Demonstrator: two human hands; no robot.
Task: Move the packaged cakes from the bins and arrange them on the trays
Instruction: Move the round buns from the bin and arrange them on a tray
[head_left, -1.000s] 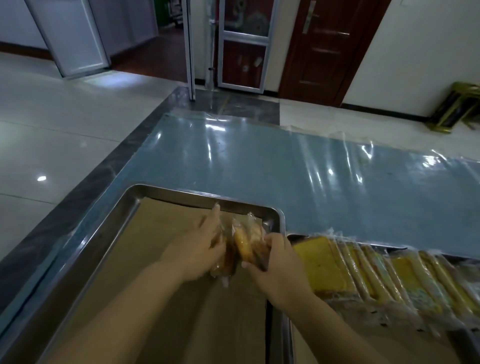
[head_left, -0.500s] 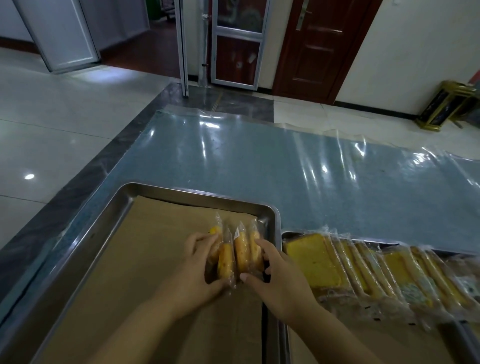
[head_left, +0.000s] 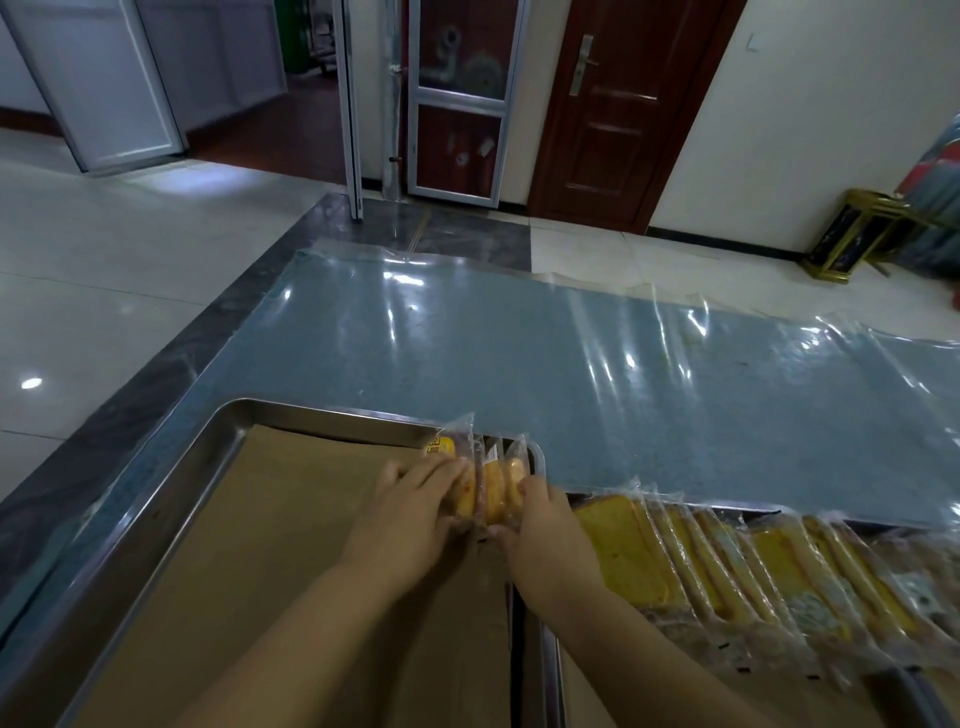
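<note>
At the left tray's far right corner: packaged cakes (head_left: 491, 478), three or four on edge in a tight bunch against the rim of the left tray (head_left: 332, 413).
Left hand (head_left: 410, 525): fingers laid fairly straight along the left side of the bunch, pressing it and curled round nothing.
Right hand (head_left: 550, 540): fingers and thumb curled at the right and near side of the bunch. I read this as grasping it, though the back of the hand hides most of the contact.
Right tray (head_left: 551, 670): a row of cakes (head_left: 727, 566) lies overlapped along its far side and runs off the right edge of view. I judge that row complete.
Progress: early on the left tray, where the paper liner (head_left: 249, 545) is bare apart from the corner bunch. Several more rows are needed there.
Bins: not in view, so I cannot say how much stock remains.
Surroundings: worktop (head_left: 571, 374) under clear film (head_left: 691, 317), tiled floor (head_left: 104, 270), dark wooden door (head_left: 613, 104), gold stand (head_left: 857, 234) at far right.
Obstructions: I see none over the open liner. The two tray rims sit just beside each other near the right hand, and I judge wrappers could snag there.
</note>
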